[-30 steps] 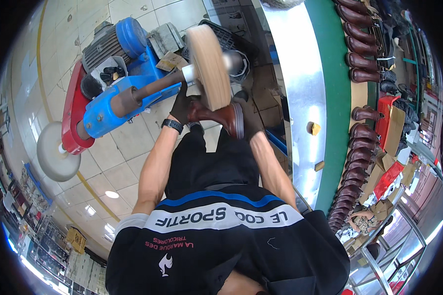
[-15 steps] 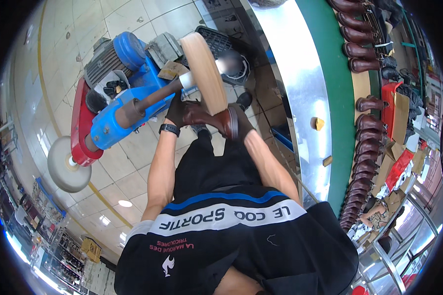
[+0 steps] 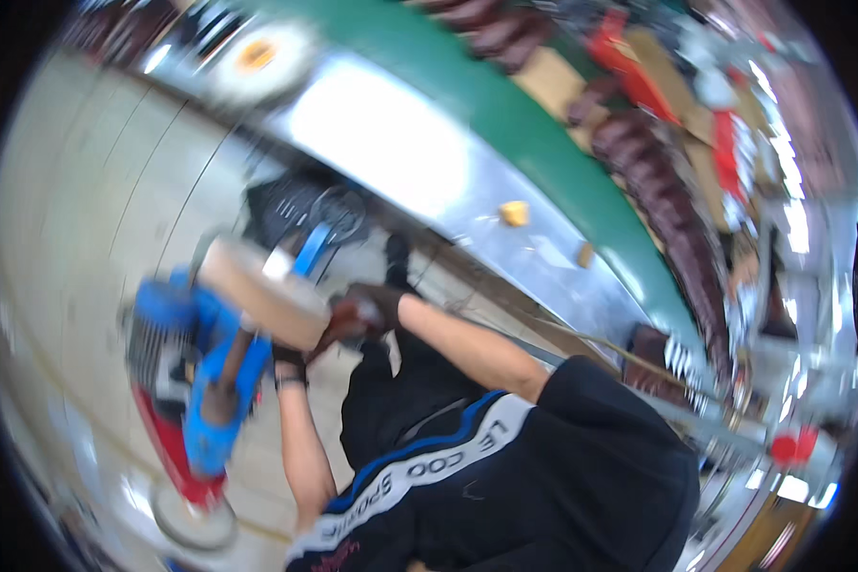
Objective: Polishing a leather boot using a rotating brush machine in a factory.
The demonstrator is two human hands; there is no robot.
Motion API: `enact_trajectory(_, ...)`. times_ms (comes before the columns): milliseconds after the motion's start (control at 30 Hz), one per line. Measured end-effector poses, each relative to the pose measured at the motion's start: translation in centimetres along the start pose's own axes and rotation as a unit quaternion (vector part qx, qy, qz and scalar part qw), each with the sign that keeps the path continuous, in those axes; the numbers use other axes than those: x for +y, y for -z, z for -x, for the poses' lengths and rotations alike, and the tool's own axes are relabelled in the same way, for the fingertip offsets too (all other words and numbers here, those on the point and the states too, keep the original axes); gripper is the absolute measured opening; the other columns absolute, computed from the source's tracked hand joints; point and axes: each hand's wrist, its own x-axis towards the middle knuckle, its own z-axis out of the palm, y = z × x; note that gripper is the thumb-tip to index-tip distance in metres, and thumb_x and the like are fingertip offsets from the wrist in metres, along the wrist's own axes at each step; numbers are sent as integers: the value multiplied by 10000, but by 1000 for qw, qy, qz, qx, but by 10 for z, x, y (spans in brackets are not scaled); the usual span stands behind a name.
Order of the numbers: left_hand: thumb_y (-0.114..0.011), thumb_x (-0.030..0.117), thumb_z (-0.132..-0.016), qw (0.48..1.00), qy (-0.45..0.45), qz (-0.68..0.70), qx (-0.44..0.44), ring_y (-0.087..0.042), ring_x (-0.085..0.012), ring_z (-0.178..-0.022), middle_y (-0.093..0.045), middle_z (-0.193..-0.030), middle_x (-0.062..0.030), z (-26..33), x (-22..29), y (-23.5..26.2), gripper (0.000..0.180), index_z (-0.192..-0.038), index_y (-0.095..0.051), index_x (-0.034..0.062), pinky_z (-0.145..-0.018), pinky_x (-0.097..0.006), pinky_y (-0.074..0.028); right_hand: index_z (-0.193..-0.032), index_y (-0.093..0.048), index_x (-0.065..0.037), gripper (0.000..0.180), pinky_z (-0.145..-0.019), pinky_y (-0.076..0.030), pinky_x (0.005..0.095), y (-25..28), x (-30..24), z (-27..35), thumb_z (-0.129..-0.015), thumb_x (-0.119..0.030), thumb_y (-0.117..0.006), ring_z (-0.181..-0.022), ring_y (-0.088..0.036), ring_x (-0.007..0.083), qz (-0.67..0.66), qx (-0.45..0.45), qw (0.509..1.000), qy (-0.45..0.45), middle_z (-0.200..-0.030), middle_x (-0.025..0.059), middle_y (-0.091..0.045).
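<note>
A brown leather shoe (image 3: 347, 320) is pressed close against the pale buffing wheel (image 3: 265, 292) of a blue and red polishing machine (image 3: 221, 400). My right hand (image 3: 383, 303), in a dark glove, is closed round one end of the shoe. At its other end is my left hand (image 3: 290, 357), also gloved, below a wrist watch; it grips the shoe there, its fingers partly hidden by the wheel and blurred. Whether the shoe touches the wheel's face is smeared by motion.
A metal-edged bench (image 3: 419, 162) with a green belt (image 3: 505, 124) runs diagonally beyond me. Along it stands a row of brown shoes (image 3: 663, 181). A yellow lump (image 3: 514, 213) lies on the metal. A black crate (image 3: 291, 208) stands behind the wheel; another round wheel (image 3: 195, 520) is at the machine's near end.
My view has swung round, so the bench now crosses the top and the machine sits lower left. Both hands stay on the shoe by the wheel.
</note>
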Motion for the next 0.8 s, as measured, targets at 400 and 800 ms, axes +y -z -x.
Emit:
enact_trajectory(400, -406, 461, -875, 516, 324, 729, -312, -499, -292, -1059, -526, -1146, -178, -76, 271, -20, 525, -1096, -526, -1, -981, -420, -335, -928, -653, -74, 217, -695, -500, 345, 148, -98, 197, -755, -193, -598, -761, -622, 272, -31, 274, 885, -375, -880, 137, -629)
enact_trajectory(800, -421, 227, -914, 975, 64, 210, -25, -590, -243, -944, -592, -1025, -143, -160, 363, 32, 352, -1133, -500, -36, -817, -333, -480, -953, -581, -36, 269, -631, -530, 357, 308, 146, 179, -725, -148, -668, -826, -585, 233, -499, 750, 412, -140, -926, 99, -578)
